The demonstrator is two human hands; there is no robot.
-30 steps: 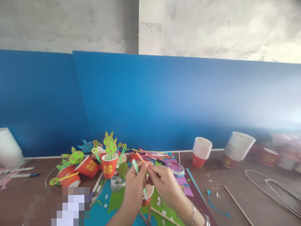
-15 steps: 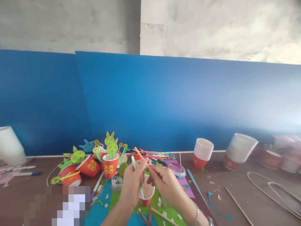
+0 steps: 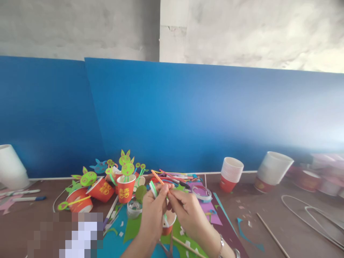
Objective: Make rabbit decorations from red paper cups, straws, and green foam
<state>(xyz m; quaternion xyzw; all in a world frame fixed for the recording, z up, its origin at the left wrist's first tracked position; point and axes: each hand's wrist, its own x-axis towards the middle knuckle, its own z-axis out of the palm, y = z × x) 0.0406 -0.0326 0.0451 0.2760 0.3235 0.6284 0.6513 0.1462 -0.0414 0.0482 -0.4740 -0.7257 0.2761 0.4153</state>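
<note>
My left hand (image 3: 154, 209) is closed around a green-and-white straw (image 3: 153, 189), which slants down toward a red paper cup (image 3: 167, 230) below my hands. An orange straw (image 3: 157, 177) sticks up from between both hands, pinched by the left fingers. The fingertips of my right hand (image 3: 188, 209) are pressed together at its lower part, touching the left fingers. My hands hide the middle of the cup and the straw's lower end. Scissors (image 3: 168, 248) lie just in front of the cup.
Decorated cups with a green paper rabbit face (image 3: 128, 168) stand at the left. Tape rolls (image 3: 133, 210) and coloured paper (image 3: 113, 247) with scraps surround my hands. Stacked cups (image 3: 232, 170), a wooden stick (image 3: 271, 233) and a cord (image 3: 295, 200) lie right. A blue panel (image 3: 188, 118) stands behind.
The orange straw has slid lower, with less of it showing above my fingers. My right hand has moved closer against the left. The green-and-white straw remains in the left hand.
</note>
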